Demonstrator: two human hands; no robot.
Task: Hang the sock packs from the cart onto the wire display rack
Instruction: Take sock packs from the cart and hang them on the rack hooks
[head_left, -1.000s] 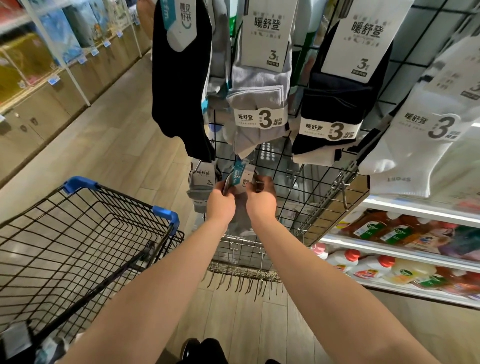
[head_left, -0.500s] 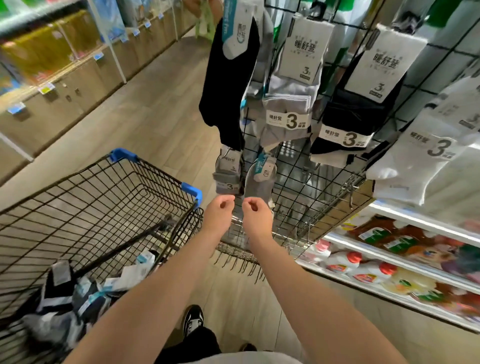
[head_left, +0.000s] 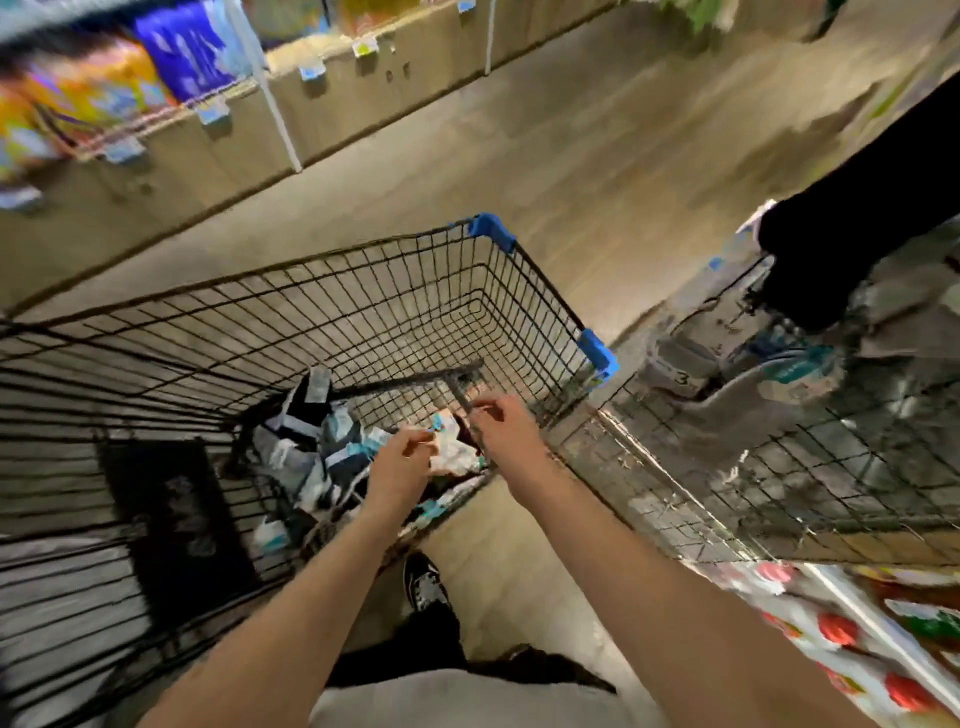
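A black wire cart (head_left: 332, 260) with blue corner guards stands in front of me. A pile of sock packs (head_left: 306, 441) in black, grey and white lies at its near end. My left hand (head_left: 400, 465) hovers over the pile with loosely curled fingers, right beside a white pack (head_left: 454, 454); no grip shows. My right hand (head_left: 501, 423) hangs just above the cart's near edge, fingers relaxed, holding nothing. The wire display rack (head_left: 779, 483) is at the right, blurred, with a black sock (head_left: 857, 218) and a grey pack (head_left: 774, 379) hanging on it.
Below the rack at lower right is a shelf of bottles with red caps (head_left: 836, 629). Across the aisle, a wooden-fronted shelf (head_left: 332, 109) holds colourful packages. My shoe (head_left: 426, 579) is on the floor between cart and rack. The view is motion-blurred.
Both hands have let go of the grey pack, now hanging on the rack, and swung down and left to the cart. The view has turned from the rack toward the cart.
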